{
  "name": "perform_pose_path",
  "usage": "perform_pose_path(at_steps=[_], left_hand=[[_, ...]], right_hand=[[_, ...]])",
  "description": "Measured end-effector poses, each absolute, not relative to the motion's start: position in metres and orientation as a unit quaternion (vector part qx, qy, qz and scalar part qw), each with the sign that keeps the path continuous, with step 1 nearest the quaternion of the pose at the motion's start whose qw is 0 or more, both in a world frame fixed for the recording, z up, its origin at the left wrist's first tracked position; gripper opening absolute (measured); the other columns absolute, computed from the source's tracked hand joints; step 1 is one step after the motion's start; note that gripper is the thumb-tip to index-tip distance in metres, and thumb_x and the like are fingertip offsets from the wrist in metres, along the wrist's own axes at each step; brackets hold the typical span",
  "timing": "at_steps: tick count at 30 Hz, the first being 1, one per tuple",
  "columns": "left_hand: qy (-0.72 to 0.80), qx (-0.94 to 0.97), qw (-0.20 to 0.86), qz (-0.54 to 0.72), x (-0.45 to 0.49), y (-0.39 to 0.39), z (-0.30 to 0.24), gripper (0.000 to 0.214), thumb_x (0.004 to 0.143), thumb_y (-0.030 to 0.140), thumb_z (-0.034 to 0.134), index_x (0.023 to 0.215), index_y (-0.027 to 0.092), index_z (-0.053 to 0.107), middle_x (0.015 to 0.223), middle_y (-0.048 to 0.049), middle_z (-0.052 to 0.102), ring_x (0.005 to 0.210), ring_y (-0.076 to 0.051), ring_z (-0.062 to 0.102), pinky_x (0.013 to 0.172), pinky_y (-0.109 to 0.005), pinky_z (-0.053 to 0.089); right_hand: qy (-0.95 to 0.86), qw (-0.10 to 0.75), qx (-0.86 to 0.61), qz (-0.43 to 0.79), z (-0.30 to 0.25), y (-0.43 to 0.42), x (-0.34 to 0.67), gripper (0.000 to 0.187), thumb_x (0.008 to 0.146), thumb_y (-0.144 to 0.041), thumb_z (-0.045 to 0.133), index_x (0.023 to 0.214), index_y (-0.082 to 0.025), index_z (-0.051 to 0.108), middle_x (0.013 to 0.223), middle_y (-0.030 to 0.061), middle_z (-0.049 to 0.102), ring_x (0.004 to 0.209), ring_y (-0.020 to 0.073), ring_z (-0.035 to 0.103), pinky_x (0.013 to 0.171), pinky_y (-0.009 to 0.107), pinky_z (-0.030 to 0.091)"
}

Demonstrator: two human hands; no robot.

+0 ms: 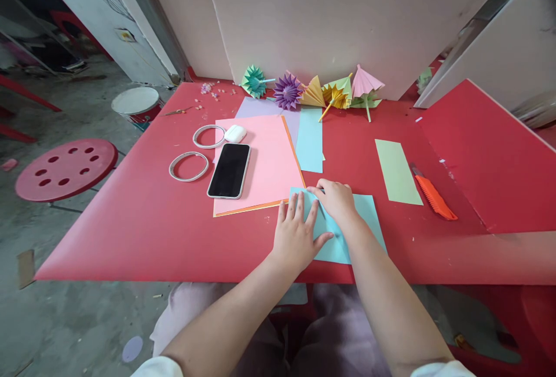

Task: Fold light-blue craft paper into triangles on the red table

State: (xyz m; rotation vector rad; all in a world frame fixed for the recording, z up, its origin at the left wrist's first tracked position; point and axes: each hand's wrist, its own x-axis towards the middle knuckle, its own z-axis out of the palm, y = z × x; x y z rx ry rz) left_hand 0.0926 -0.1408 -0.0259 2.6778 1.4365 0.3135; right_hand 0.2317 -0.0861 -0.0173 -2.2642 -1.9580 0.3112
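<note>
A light blue sheet of paper (367, 215) lies at the table's front edge, partly hidden under both hands. My left hand (297, 232) presses flat on its left part, fingers spread and pointing away from me. Near the sheet's far edge my right hand (336, 200) has its fingers curled, with thumb and fingertips pinching the paper. A crease or raised fold shows in the sheet between the hands. Just beyond my left fingertips is a stack of pink paper (269, 163) with an orange sheet under it.
A phone (229, 171), white earbuds case (235, 134) and two tape rolls (189, 167) sit at left. Folded paper umbrellas (287, 91) line the wall. Rightward are a green paper strip (397, 171), an orange cutter (434, 194) and a raised red board (495, 163).
</note>
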Motion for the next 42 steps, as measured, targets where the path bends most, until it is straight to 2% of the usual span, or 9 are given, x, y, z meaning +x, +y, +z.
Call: perform_pose_path(at_steps=[14,21,25,29,33,42], left_hand=[[0.466,0.88,0.041,0.089,0.092,-0.141,-0.024,0.074,0.082,0.067,0.025,0.136,0.017,0.034,0.141,-0.0179,0.031,0.132,-0.032,0.024,0.104,-0.051,0.022],[0.459,0.885,0.029,0.072,0.093,-0.14,-0.022,0.073,0.083,0.066,0.026,0.136,0.016,0.033,0.141,-0.0179,0.031,0.132,-0.033,0.023,0.104,-0.051,0.021],[0.46,0.885,0.026,0.074,0.092,-0.14,-0.022,0.073,0.082,0.065,0.031,0.136,0.016,0.034,0.141,-0.0186,0.031,0.131,-0.033,0.025,0.103,-0.052,0.023],[0.45,0.89,0.027,0.075,0.092,-0.14,-0.023,0.064,0.083,0.056,0.039,0.132,0.016,0.039,0.141,-0.0184,0.032,0.132,-0.033,0.024,0.103,-0.051,0.023],[0.45,0.89,0.023,0.076,0.092,-0.14,-0.025,0.061,0.084,0.049,0.039,0.135,0.016,0.034,0.142,-0.0187,0.03,0.132,-0.033,0.023,0.103,-0.051,0.022],[0.445,0.894,0.014,0.051,0.094,-0.137,-0.02,0.068,0.081,0.054,0.039,0.136,0.015,0.033,0.141,-0.0206,0.031,0.13,-0.036,0.026,0.101,-0.052,0.022]], right_hand=[[-0.65,0.054,-0.75,0.108,-0.016,-0.086,0.23,0.034,0.086,-0.048,0.038,0.074,-0.022,0.056,0.07,0.001,0.065,0.072,0.0173,0.058,0.065,0.03,0.026],[-0.644,0.081,-0.76,0.016,-0.01,-0.095,0.231,0.028,0.083,-0.047,0.046,0.08,-0.021,0.056,0.079,0.0043,0.062,0.08,0.0209,0.054,0.064,0.031,0.031],[-0.674,0.141,-0.725,-0.01,0.0,-0.118,0.229,0.017,0.084,-0.033,0.049,0.09,-0.021,0.059,0.092,0.0074,0.062,0.09,0.0222,0.053,0.073,0.034,0.039],[-0.715,0.175,-0.676,0.043,-0.002,-0.153,0.22,0.027,0.088,-0.028,0.042,0.104,-0.016,0.06,0.111,0.0094,0.06,0.108,0.0217,0.049,0.092,0.035,0.039],[-0.714,0.157,-0.678,0.073,-0.015,-0.174,0.219,0.04,0.089,-0.031,0.039,0.124,-0.013,0.05,0.125,0.0107,0.054,0.117,0.022,0.046,0.1,0.037,0.037],[-0.72,0.077,-0.686,0.073,-0.018,-0.186,0.231,0.043,0.091,-0.033,0.03,0.128,-0.018,0.047,0.14,0.0048,0.039,0.13,0.0207,0.032,0.106,0.044,0.028]])
